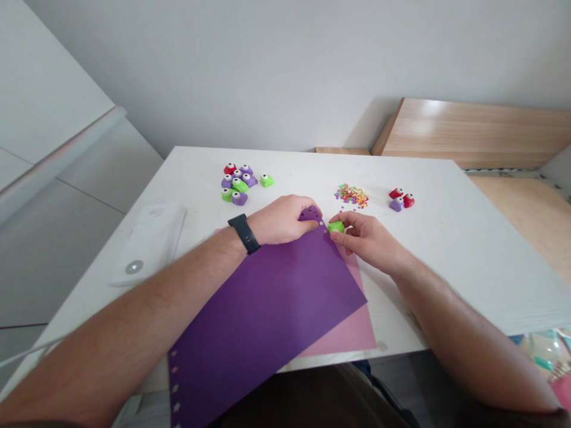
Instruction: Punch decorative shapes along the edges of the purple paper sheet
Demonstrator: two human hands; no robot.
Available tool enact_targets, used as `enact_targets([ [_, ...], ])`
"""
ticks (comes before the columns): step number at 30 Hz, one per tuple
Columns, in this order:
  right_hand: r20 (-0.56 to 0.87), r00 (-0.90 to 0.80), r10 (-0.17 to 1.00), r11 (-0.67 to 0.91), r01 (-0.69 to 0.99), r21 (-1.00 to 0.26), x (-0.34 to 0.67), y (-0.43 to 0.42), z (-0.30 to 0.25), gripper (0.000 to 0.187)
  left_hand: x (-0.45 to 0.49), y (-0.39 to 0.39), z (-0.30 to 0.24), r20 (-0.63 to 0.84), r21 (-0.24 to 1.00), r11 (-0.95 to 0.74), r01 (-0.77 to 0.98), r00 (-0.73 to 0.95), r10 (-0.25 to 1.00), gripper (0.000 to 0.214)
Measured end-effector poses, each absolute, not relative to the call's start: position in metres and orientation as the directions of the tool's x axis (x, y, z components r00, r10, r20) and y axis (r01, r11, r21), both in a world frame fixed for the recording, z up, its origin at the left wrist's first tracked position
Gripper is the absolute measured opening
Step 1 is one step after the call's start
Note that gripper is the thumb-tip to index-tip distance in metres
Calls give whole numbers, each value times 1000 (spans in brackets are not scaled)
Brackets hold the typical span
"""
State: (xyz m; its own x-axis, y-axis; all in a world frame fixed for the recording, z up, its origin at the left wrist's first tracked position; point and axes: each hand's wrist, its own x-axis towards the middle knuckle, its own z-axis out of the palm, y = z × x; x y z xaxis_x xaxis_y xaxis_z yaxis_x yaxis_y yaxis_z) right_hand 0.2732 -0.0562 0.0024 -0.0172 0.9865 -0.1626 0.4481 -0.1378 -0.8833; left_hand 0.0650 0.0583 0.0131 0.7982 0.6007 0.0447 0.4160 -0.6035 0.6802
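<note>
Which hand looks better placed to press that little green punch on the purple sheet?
The right hand, probably: its fingers already pinch the green punch at the far corner of the purple sheet. The left hand lies on that corner, holding the sheet flat.

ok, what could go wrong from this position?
1. The purple sheet overhangs the table edge, held only at its far corner by the left hand; it may slide.
2. The right hand grips the green punch right at that corner, so the hole could land off the edge.
</note>
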Motion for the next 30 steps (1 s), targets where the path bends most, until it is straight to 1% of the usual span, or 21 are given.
enact_targets([
  [8, -144, -13, 990, -121, 466, -877, 275, -56, 2, 33, 65, 60, 15, 46, 673, -598, 434, 783, 620, 23],
  [13, -146, -34, 989, -111, 490, -865, 276, -57, 3, 31, 64, 60, 14, 49, 657, -610, 443, 783, 620, 23],
  [30, -145, -37, 989, -109, 489, -865, 274, -57, 6, 32, 64, 60, 12, 35, 669, -598, 441, 785, 618, 24],
])
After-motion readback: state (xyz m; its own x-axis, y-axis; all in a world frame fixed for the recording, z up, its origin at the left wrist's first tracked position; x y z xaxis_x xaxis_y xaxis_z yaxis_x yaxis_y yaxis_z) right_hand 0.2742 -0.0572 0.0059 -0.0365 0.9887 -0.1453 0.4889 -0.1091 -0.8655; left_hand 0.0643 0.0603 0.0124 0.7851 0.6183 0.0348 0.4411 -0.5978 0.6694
